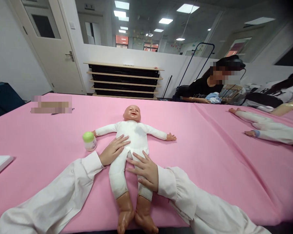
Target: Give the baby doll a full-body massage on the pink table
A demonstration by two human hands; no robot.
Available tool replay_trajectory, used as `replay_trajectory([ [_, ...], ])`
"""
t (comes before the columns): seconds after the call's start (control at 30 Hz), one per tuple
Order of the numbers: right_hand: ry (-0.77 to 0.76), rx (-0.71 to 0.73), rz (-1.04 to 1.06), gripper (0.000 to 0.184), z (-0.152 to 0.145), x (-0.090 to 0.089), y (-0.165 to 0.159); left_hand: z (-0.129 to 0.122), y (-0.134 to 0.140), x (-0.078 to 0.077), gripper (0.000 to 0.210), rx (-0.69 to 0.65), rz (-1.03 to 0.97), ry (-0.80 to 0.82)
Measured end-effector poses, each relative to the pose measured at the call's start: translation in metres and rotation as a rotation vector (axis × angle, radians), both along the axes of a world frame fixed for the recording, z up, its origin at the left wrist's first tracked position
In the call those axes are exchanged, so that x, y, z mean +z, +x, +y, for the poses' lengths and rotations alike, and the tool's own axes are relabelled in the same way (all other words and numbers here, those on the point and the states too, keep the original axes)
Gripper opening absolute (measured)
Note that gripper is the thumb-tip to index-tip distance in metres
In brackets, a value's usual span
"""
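On the pink table cover [200, 169] a baby doll [133, 133] lies on its back, its head away from me and its feet at the near edge. It has a white cloth body with both arms spread. My left hand [115, 148] rests flat on the doll's lower belly and hip, fingers apart. Across the top of the doll's leg on the right lies my right hand [146, 170], its fingers spread. A small white jar with a green lid [89, 141] stands upright beside the doll's hand, left of my left hand.
A second doll [271, 126] lies at the far right. Beyond the table a person in black [202, 87] holds blue cloth, with another person [288, 87] farther right. A white object [0, 164] sits at the left edge. Low shelves [124, 79] stand by the wall.
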State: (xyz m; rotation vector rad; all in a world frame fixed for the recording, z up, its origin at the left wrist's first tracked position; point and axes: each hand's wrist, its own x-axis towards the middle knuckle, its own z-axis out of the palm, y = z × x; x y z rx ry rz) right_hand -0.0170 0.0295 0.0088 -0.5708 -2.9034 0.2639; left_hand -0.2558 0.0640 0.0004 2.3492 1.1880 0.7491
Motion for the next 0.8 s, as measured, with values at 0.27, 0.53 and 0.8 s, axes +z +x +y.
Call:
replay_trajectory([
  [0.27, 0.020, -0.015, 0.051, 0.040, 0.002, -0.007, 0.005, -0.028, 0.011, 0.004, 0.050, 0.059, 0.096, -0.057],
  [0.53, 0.057, -0.033, 0.091, 0.041, 0.003, -0.017, 0.004, -0.098, 0.012, 0.006, 0.058, -0.011, 0.182, -0.023],
  [0.8, 0.021, -0.044, 0.093, 0.040, 0.002, -0.018, 0.004, -0.113, -0.004, 0.023, 0.040, -0.328, -0.010, -0.332],
])
